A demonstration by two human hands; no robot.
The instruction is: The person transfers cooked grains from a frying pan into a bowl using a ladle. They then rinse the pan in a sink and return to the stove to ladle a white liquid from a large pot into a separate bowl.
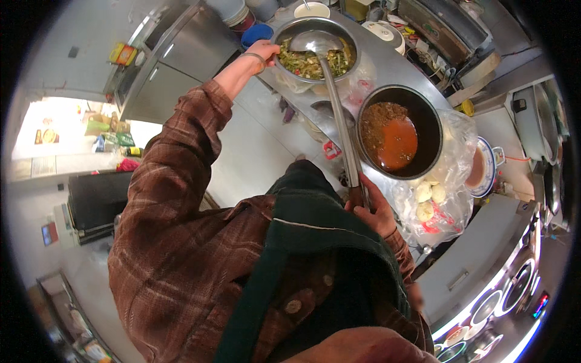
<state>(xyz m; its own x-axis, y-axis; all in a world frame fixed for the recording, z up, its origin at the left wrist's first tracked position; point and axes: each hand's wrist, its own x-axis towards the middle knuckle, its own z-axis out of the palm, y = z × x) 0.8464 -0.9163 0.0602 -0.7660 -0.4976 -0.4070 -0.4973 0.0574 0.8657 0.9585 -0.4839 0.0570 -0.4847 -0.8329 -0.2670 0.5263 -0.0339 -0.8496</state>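
My left hand (265,52) grips the rim of a wide steel bowl (355,45) that holds chopped green vegetables (299,66) with red bits. My right hand (376,211) is closed around the brown handle of a large metal ladle (337,109), whose long shaft runs up to the bowl. Over the vegetables lies the ladle's rounded head, inside the bowl. Right of the shaft stands a deep dark pot (438,145) with brown minced food and reddish-orange oil or sauce.
Plastic bags (458,208) with pale round items lie beside the pot on the steel counter (399,72). A blue-rimmed dish (487,186) of brownish liquid stands farther right. Behind the bowl are a cream container (312,10), a white lidded pot (386,34) and a blue tub (257,34).
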